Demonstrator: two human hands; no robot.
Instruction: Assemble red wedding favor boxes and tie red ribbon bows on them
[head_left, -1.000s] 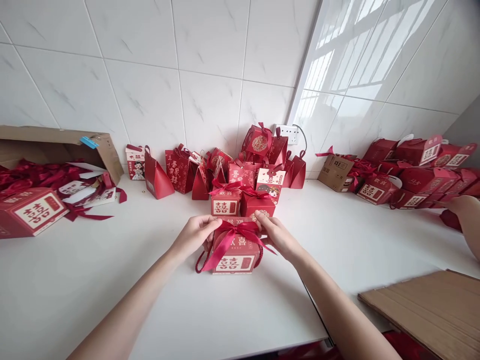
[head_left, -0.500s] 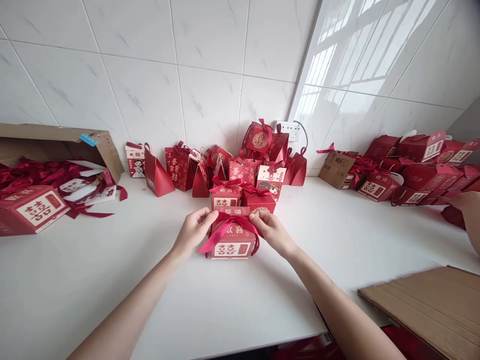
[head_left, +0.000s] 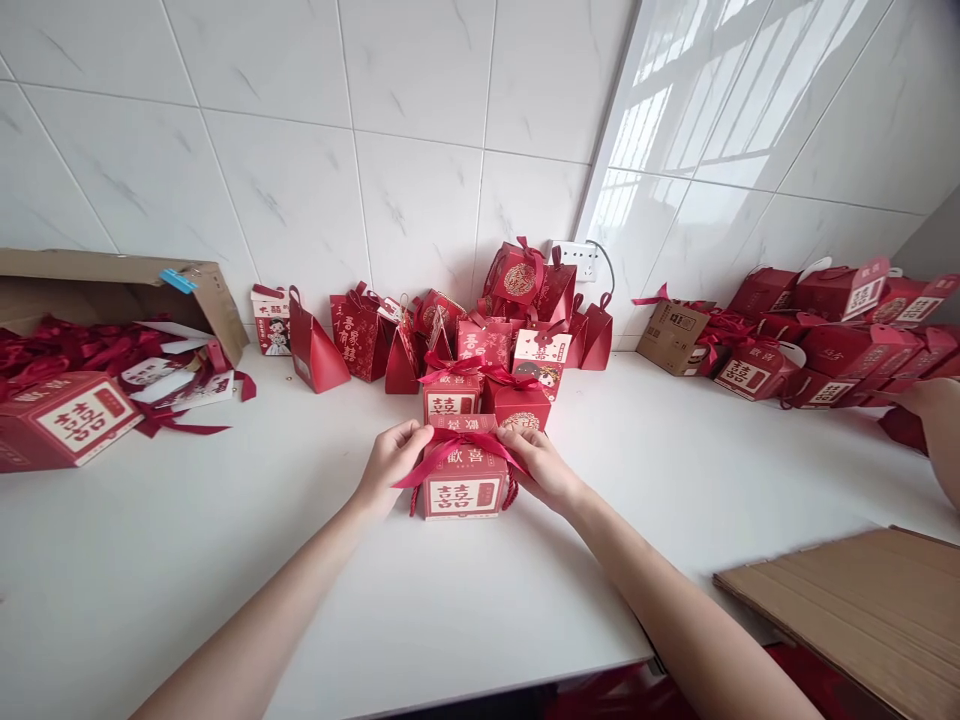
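The box [head_left: 461, 492] stood on the counter [head_left: 225, 560] before other boxes [head_left: 517, 402]; left hand [head_left: 390, 465] and right hand [head_left: 544, 468] flanked it, fingers closed on the ribbon [head_left: 459, 441] ends, apparently to hold it taut and centred.

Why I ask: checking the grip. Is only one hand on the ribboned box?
No, the left hand and the right hand both pinch the ribbon atop the box.

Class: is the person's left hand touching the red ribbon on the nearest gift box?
Touching. The head view shows the left hand pinching the red ribbon atop the gift box.
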